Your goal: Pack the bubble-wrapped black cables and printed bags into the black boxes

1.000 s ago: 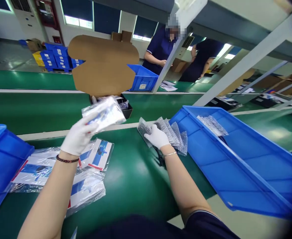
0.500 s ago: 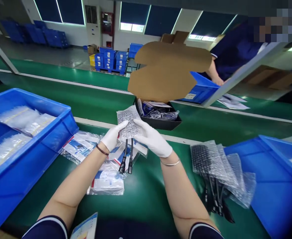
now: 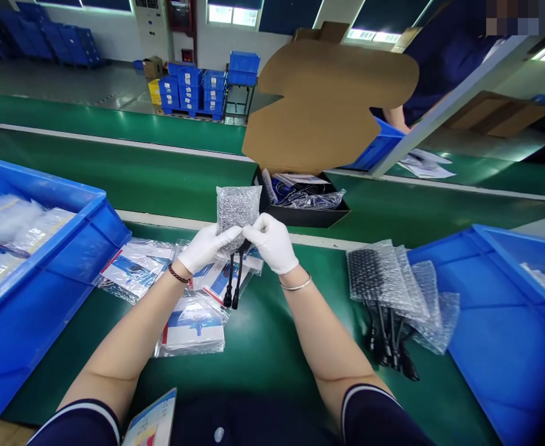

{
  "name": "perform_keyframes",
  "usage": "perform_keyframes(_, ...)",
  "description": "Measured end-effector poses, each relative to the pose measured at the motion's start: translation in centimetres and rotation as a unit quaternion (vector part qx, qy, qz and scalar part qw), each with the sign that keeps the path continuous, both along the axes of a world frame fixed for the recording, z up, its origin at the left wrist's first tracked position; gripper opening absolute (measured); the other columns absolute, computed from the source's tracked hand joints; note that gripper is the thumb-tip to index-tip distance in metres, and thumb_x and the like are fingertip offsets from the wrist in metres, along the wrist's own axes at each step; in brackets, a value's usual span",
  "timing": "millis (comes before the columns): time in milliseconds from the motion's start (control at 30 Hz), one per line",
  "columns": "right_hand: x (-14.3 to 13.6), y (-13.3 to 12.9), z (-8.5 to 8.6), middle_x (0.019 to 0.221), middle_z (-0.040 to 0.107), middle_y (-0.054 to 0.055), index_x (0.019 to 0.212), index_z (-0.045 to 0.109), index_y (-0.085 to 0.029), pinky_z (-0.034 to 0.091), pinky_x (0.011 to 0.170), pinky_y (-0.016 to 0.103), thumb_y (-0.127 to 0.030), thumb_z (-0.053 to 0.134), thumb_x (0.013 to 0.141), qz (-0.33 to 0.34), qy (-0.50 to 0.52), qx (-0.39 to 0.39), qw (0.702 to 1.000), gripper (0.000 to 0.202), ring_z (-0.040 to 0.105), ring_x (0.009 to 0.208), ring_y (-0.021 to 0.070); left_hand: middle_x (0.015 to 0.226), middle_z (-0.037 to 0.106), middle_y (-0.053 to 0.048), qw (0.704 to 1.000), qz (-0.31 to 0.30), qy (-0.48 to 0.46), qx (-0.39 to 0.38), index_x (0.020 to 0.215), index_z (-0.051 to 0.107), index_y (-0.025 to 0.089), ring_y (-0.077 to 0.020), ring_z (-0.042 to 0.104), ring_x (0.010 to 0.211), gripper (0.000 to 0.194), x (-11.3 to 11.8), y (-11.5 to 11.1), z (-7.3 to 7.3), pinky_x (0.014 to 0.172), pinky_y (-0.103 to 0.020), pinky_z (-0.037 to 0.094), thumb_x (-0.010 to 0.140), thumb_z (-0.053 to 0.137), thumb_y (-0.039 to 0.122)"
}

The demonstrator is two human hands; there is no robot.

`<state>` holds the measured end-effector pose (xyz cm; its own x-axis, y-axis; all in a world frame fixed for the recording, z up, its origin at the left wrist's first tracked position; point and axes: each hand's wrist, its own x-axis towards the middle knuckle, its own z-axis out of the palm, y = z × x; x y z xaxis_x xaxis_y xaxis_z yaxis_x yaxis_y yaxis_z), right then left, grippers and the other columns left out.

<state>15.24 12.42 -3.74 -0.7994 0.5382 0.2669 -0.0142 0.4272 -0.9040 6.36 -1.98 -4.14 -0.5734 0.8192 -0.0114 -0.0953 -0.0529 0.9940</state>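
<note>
A bubble-wrap pouch (image 3: 238, 207) stands raised over the green table, two black cables (image 3: 236, 279) hanging from its lower end. My white-gloved left hand (image 3: 207, 246) grips its lower left side, thumb across the front. At the lower right corner, my gloved right hand (image 3: 272, 243) pinches the pouch edge near the cable exit. Beneath and left of the hands lie clear plastic packets with printed sheets (image 3: 196, 325). Just behind the pouch sits an open black box (image 3: 309, 217) with a brown cardboard lid, holding bagged items.
At the left is a blue bin (image 3: 80, 229) with white packets. More bubble-wrapped pouches (image 3: 384, 279) with black cables lie at the right, beside another blue bin (image 3: 481, 297). Beyond the ledge, a person's arm (image 3: 396, 118) reaches by a blue bin.
The pouch now shows more upright. My right hand has slid from its right side to the lower corner, its fingers drawn into a pinch. The camera view has shifted.
</note>
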Motion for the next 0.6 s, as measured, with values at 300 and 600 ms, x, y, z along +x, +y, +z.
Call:
perform_keyframes(300,-0.2,0.3,-0.3,0.057,0.046,-0.003,0.062,0.046,-0.015,0.033,0.055,0.024,-0.037,0.071,0.067,0.032,0.013,-0.096,0.995,0.034,0.04,0.057,0.0108,0.109,0.066,-0.011,0.998,-0.004,-0.07,-0.006,0.108,0.067,0.008,-0.0232,0.06,0.101,0.051,-0.3,0.3,-0.8,0.099,-0.036,0.043,0.077,0.07,0.049)
perform_keyframes(600,-0.1,-0.4,0.9,0.125,0.054,0.011,0.116,0.05,-0.015,0.045,0.098,0.04,-0.046,0.06,0.087,0.248,0.148,-0.587,0.756,0.043,0.055,0.113,0.0257,0.106,0.067,-0.009,0.935,0.067,-0.299,0.177,0.099,0.068,0.015,-0.0244,0.058,0.112,0.028,-1.2,0.0,0.5,0.097,-0.039,0.049,0.087,0.057,0.037)
